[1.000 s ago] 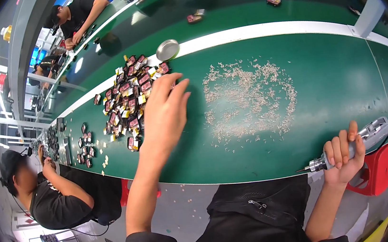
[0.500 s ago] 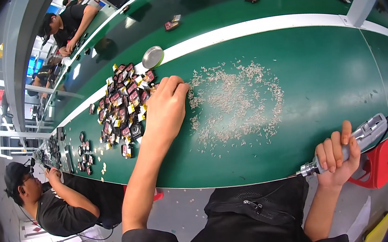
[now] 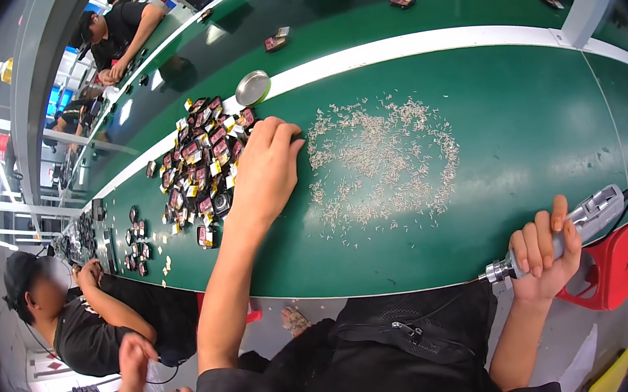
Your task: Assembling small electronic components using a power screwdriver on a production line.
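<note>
1. The left hand [image 3: 265, 174] lies palm down on the long green workbench [image 3: 523, 126], fingers curled so the tips press the surface at the right edge of a heap of small dark and red rectangular parts with yellow tags [image 3: 201, 158]. Whether anything is pinched under the fingertips cannot be told.
2. Just right of that hand, a wide scatter of tiny pale metal screws [image 3: 384, 161] spreads over the green surface, touching none of the heap.
3. The right hand [image 3: 544, 255] hovers off the near edge of the bench, fingers wrapped tightly around a grey electric screwdriver [image 3: 566, 233] held roughly level, its metal tip pointing left.
4. A small round silver tin [image 3: 252, 88] rests beyond the heap, beside the white stripe [image 3: 420, 43] running along the bench.
5. A seated person in a black shirt [image 3: 80, 315] works at the left, by further small parts [image 3: 134, 247]; a red plastic stool [image 3: 608, 263] stands at the lower right.
</note>
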Tool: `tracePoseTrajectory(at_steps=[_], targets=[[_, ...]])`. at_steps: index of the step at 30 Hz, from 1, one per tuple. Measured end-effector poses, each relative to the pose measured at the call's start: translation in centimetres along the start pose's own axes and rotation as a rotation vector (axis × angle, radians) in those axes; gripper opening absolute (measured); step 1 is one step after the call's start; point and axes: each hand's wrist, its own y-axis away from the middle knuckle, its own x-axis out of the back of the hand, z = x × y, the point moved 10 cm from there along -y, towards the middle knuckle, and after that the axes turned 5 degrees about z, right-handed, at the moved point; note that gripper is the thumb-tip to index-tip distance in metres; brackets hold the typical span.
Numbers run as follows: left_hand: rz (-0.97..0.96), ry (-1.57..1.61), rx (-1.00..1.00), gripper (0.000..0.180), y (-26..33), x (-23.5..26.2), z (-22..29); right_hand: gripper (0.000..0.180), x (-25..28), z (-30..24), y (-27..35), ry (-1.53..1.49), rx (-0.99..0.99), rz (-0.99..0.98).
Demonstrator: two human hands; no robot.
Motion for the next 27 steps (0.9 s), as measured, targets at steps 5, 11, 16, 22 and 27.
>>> tracePoseTrajectory(at_steps=[5,11,16,22,27], targets=[[-0.027,-0.063,-0.102,0.016,0.2,-0.6,1.3,0.014,0.5,0.2,-0.1,-0.024,-0.004,0.015],[-0.073,-0.218,-0.208,0.018,0.4,-1.6,1.5,0.013,0.5,0.3,-0.1,-0.022,-0.001,0.015],[0.009,-0.24,-0.155,0.009,-0.4,-2.0,1.1,0.013,0.4,0.0,0.0,-0.019,0.005,0.025],[0.035,-0.06,0.1,0.008,-1.6,-0.5,0.8,0.014,0.4,1.1,-0.4,-0.016,-0.047,-0.008],[0.077,0.327,-0.074,0.01,-3.3,0.1,8.6,0.014,1.0,0.2,0.1,-0.008,-0.026,0.049]])
